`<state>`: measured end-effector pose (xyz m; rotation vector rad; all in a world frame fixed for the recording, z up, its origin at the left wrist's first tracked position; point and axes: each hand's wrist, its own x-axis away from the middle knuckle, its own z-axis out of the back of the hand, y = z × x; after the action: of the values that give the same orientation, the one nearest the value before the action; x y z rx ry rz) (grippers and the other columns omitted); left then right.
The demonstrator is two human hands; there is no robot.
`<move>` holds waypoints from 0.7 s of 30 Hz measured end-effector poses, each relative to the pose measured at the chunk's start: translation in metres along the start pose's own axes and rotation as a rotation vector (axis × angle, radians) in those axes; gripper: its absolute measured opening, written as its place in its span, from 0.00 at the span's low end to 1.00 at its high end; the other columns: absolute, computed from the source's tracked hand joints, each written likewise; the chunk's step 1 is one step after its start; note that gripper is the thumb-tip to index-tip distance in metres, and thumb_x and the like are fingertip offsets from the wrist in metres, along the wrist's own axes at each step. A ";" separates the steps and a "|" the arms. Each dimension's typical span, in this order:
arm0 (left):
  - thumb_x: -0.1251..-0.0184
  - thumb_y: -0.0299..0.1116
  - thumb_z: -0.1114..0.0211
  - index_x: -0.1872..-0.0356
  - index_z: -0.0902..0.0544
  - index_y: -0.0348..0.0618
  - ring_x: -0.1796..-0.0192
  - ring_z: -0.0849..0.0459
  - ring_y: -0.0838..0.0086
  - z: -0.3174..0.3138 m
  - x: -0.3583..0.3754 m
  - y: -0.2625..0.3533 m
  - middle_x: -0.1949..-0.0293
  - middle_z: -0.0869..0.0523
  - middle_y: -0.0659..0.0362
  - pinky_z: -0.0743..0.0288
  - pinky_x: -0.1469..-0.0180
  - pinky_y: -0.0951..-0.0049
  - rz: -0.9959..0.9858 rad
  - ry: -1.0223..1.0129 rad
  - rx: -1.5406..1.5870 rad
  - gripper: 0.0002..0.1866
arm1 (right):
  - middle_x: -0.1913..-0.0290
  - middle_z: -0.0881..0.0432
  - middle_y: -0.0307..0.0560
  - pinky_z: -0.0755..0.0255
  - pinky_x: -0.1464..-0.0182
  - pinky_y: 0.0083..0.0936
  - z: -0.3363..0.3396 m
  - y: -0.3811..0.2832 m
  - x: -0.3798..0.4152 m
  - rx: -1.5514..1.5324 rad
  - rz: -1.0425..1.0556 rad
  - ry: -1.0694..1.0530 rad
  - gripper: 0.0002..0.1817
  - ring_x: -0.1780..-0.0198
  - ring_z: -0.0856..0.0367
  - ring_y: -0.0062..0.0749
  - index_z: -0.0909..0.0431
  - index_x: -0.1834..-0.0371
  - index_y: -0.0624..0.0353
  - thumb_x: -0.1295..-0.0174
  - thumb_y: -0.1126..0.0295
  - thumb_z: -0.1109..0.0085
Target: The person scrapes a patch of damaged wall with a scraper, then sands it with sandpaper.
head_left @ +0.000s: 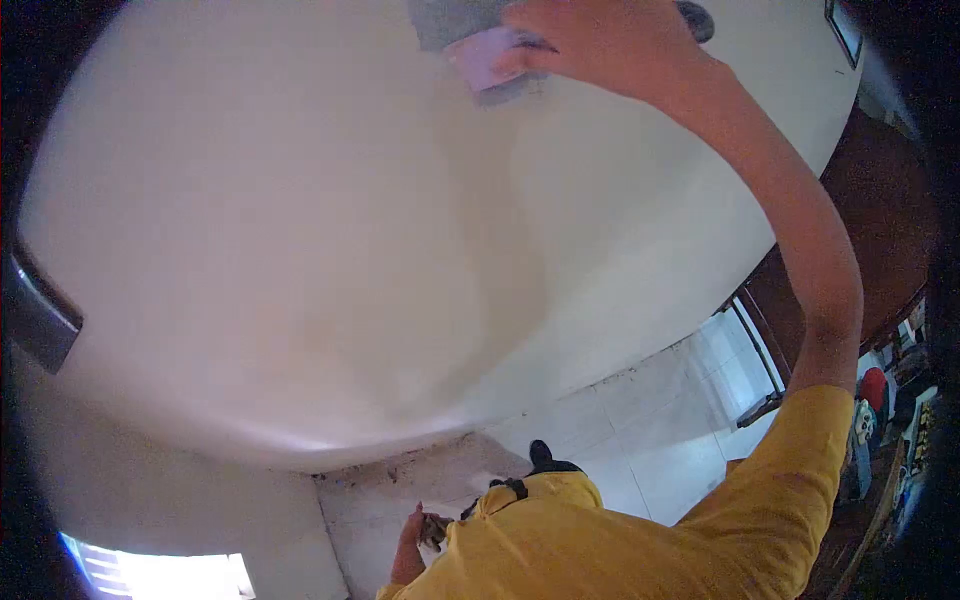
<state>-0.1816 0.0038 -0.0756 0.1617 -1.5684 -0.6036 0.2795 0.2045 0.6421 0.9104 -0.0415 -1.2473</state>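
My right hand (590, 45) is raised at the top of the view, its fingers closed round a pinkish flat pad (488, 58) that lies against the pale wall (300, 200). A grey patch (455, 22) shows on the wall beside and above the pad. Low in the view, near my waist, my left hand (432, 530) is bent round something brownish that is too small to make out.
Tiled floor (610, 440) runs along the wall's foot. Dark wooden furniture (890, 230) and a cluttered shelf stand at the right. A dark bracket-like object (45, 315) is at the left, a bright window (165, 572) at lower left, a frame (846, 30) at upper right.
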 end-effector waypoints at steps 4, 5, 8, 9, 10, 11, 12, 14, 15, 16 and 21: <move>0.32 0.68 0.65 0.59 0.16 0.33 0.65 0.14 0.61 0.010 -0.026 -0.022 0.65 0.13 0.49 0.19 0.57 0.59 0.026 -0.014 0.001 0.44 | 0.71 0.17 0.54 0.23 0.63 0.42 -0.008 -0.002 0.001 -0.051 -0.034 0.042 0.24 0.65 0.16 0.48 0.20 0.68 0.56 0.40 0.44 0.48; 0.32 0.68 0.65 0.59 0.16 0.33 0.65 0.14 0.61 0.010 -0.029 -0.025 0.65 0.13 0.49 0.19 0.57 0.59 0.028 -0.015 -0.001 0.44 | 0.71 0.17 0.54 0.23 0.63 0.42 -0.007 -0.005 0.002 -0.055 -0.024 0.037 0.23 0.65 0.16 0.48 0.20 0.69 0.56 0.40 0.45 0.48; 0.32 0.68 0.64 0.59 0.16 0.32 0.65 0.14 0.61 0.017 -0.044 -0.038 0.64 0.13 0.49 0.19 0.57 0.60 0.032 -0.017 -0.008 0.44 | 0.71 0.17 0.53 0.23 0.64 0.42 -0.004 -0.007 0.005 -0.020 0.003 0.110 0.22 0.66 0.16 0.48 0.21 0.68 0.56 0.39 0.46 0.48; 0.32 0.68 0.64 0.59 0.16 0.32 0.65 0.14 0.61 0.018 -0.046 -0.042 0.64 0.13 0.49 0.19 0.57 0.60 0.037 -0.018 -0.007 0.44 | 0.71 0.17 0.53 0.23 0.64 0.42 -0.003 -0.005 0.008 0.000 0.016 0.141 0.22 0.66 0.16 0.48 0.21 0.68 0.56 0.39 0.46 0.48; 0.32 0.68 0.64 0.59 0.16 0.32 0.65 0.14 0.61 0.020 -0.047 -0.045 0.64 0.13 0.49 0.19 0.57 0.60 0.039 -0.018 -0.005 0.44 | 0.71 0.17 0.53 0.23 0.64 0.42 -0.006 -0.008 0.007 -0.021 0.026 0.132 0.22 0.66 0.16 0.48 0.21 0.68 0.56 0.39 0.46 0.48; 0.32 0.68 0.64 0.59 0.16 0.32 0.65 0.14 0.61 0.019 -0.048 -0.047 0.64 0.13 0.49 0.19 0.57 0.60 0.041 -0.015 -0.008 0.44 | 0.70 0.17 0.53 0.23 0.64 0.42 -0.012 -0.014 0.004 -0.041 0.039 0.125 0.22 0.66 0.16 0.48 0.21 0.67 0.56 0.39 0.46 0.48; 0.32 0.68 0.64 0.59 0.16 0.32 0.65 0.14 0.61 0.016 -0.040 -0.047 0.64 0.13 0.49 0.19 0.57 0.60 0.045 -0.005 -0.009 0.44 | 0.70 0.17 0.54 0.23 0.64 0.42 -0.009 -0.009 0.007 -0.070 0.045 0.124 0.22 0.65 0.16 0.48 0.21 0.67 0.56 0.39 0.46 0.48; 0.32 0.68 0.64 0.59 0.16 0.32 0.65 0.14 0.62 0.018 -0.047 -0.050 0.64 0.13 0.49 0.19 0.57 0.61 0.060 0.004 -0.011 0.44 | 0.68 0.16 0.54 0.23 0.62 0.42 0.002 -0.015 0.013 -0.125 -0.018 0.026 0.21 0.64 0.16 0.48 0.20 0.66 0.57 0.38 0.48 0.47; 0.32 0.69 0.64 0.59 0.16 0.32 0.65 0.14 0.62 0.017 -0.044 -0.049 0.64 0.13 0.49 0.19 0.57 0.61 0.053 0.001 -0.010 0.44 | 0.67 0.16 0.54 0.23 0.62 0.41 0.011 -0.013 0.018 -0.149 -0.055 -0.022 0.21 0.63 0.16 0.48 0.20 0.66 0.57 0.38 0.48 0.47; 0.32 0.69 0.64 0.59 0.16 0.32 0.65 0.14 0.62 0.018 -0.045 -0.050 0.64 0.13 0.49 0.19 0.58 0.61 0.048 -0.007 0.003 0.44 | 0.70 0.17 0.53 0.23 0.63 0.41 0.002 -0.015 0.016 -0.140 -0.092 0.063 0.23 0.66 0.16 0.48 0.20 0.65 0.56 0.38 0.45 0.49; 0.33 0.70 0.63 0.59 0.16 0.33 0.67 0.14 0.62 0.018 -0.049 -0.058 0.65 0.13 0.50 0.19 0.60 0.60 0.029 -0.039 0.061 0.44 | 0.76 0.19 0.52 0.25 0.66 0.42 -0.075 -0.020 0.029 -0.305 -0.217 0.255 0.29 0.70 0.18 0.51 0.22 0.65 0.55 0.39 0.37 0.52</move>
<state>-0.2089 -0.0180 -0.1452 0.1739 -1.6248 -0.5398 0.3107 0.2231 0.5674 0.8137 0.4491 -1.2847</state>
